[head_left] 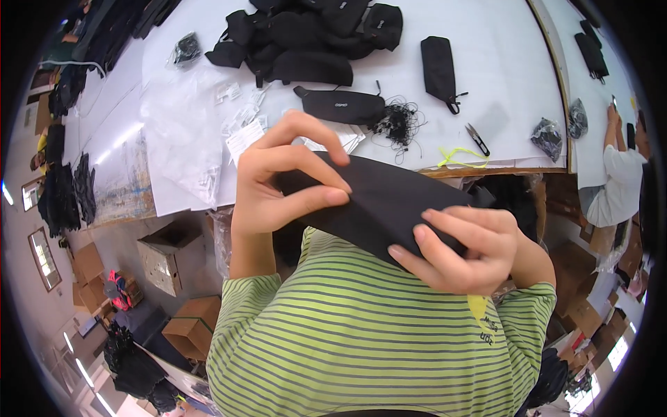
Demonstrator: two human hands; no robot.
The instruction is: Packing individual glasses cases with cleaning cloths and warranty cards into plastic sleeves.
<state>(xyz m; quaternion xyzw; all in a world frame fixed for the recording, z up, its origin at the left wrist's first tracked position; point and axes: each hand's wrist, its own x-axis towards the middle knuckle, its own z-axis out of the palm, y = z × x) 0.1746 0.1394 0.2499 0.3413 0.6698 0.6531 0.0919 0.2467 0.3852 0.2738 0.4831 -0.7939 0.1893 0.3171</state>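
Note:
A long black fabric pouch (392, 191) is held up slantwise in front of my chest, its right end lower. My left hand (274, 177) is at its left end, thumb and index fingertips pinched together against the cloth. Whether a thread or a fold of cloth is between those tips is too small to tell. Around the lower right part of the pouch my right hand (476, 250) is closed, fingers on the near face. A small dark tab sticks out past its right end.
On the white table lie a heap of black pouches (306, 35), a single pouch (438, 66), another pouch (340, 105), tangled black cords (399, 125), thread snips (478, 139), yellow-green string (458, 158) and white labels (243, 128). Another person (618, 170) works at the right.

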